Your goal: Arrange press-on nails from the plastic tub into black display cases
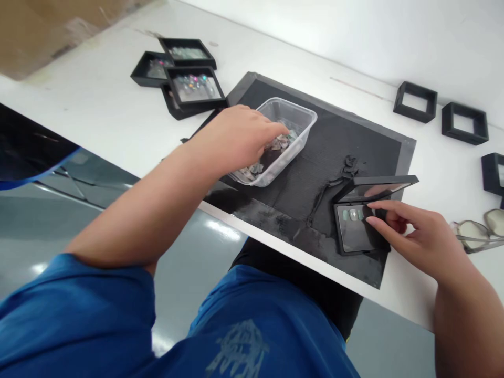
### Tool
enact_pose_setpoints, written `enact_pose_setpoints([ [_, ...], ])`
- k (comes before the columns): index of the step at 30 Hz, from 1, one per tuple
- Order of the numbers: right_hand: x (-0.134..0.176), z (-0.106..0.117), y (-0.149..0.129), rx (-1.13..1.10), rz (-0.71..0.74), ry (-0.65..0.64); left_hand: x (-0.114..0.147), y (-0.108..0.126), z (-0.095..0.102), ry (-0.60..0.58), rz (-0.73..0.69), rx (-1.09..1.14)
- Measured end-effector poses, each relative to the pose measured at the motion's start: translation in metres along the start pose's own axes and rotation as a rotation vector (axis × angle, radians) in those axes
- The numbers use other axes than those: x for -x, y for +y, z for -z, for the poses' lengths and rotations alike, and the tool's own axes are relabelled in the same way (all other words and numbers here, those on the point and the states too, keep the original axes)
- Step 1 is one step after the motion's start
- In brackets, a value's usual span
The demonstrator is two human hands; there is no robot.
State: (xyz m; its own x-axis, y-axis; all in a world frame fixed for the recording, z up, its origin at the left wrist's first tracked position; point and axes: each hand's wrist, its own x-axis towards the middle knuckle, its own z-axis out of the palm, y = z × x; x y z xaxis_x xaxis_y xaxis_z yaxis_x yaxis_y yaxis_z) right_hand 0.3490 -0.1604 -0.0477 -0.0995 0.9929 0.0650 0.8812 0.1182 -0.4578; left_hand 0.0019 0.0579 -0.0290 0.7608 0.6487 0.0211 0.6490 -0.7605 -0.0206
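My left hand (240, 136) reaches over a clear plastic tub (305, 131), its index finger stretched out onto the loose small pieces (281, 143) inside, which look like false nails. The other fingertips are partly hidden. On the right, a hinged black case (358, 241) stands with its lid (378, 188) raised. A short row of pale green and silvery false nails (353, 214) lies along the upper part of its tray. My right hand (417, 231) has thumb and index finger brought together at the right end of that row. Whatever is between those fingertips is too small to make out.
Under the tub and case lies a worn black mat (311, 168) on a white table (98, 110). Several black cases with nails (195, 86) are stacked at the far left. Black open frames (415, 102) and eyeglasses (474, 233) sit at the right. A cardboard box (51, 31) stands upper left.
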Motion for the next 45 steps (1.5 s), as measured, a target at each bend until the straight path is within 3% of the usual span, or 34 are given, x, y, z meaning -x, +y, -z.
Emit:
enact_pose_setpoints([
  [3, 0.0, 0.0, 0.0, 0.007, -0.006, -0.002, 0.002, 0.005, 0.0, 0.03, 0.004, -0.061],
  [7, 0.001, 0.0, -0.001, 0.018, -0.025, -0.018, 0.001, 0.013, 0.006, -0.021, 0.044, -0.134],
  [11, 0.001, 0.0, -0.002, 0.038, -0.037, -0.032, 0.005, 0.007, 0.011, 0.049, 0.009, 0.001],
  [16, 0.001, 0.0, -0.004, 0.054, -0.039, -0.053, 0.017, -0.002, 0.017, 0.34, -0.123, 0.169],
  [18, 0.001, -0.001, -0.005, 0.06, -0.036, -0.05, 0.02, 0.002, 0.015, 0.518, -0.269, 0.295],
  [20, 0.001, -0.001, -0.005, 0.068, -0.025, -0.041, 0.022, 0.013, 0.01, 0.738, -0.384, 0.486],
  [22, 0.001, -0.001, -0.006, 0.077, -0.013, -0.035, 0.023, 0.031, 0.002, 0.941, -0.403, 0.679],
  [26, 0.002, -0.002, -0.006, 0.089, 0.001, -0.018, 0.023, 0.074, -0.009, 1.137, -0.345, 0.934],
  [29, 0.003, -0.003, -0.005, 0.092, 0.005, -0.014, 0.021, 0.097, -0.013, 1.135, -0.37, 0.994],
  [36, 0.003, -0.003, -0.008, 0.059, 0.048, 0.049, 0.007, 0.143, -0.021, 0.96, -0.412, 1.051],
  [41, 0.006, 0.007, -0.023, -0.166, 0.133, 0.102, -0.008, 0.173, -0.028, 0.886, -0.484, 1.019],
  [45, 0.011, 0.008, -0.033, -0.322, 0.18, 0.132, -0.008, 0.181, -0.032, 0.858, -0.467, 1.09],
])
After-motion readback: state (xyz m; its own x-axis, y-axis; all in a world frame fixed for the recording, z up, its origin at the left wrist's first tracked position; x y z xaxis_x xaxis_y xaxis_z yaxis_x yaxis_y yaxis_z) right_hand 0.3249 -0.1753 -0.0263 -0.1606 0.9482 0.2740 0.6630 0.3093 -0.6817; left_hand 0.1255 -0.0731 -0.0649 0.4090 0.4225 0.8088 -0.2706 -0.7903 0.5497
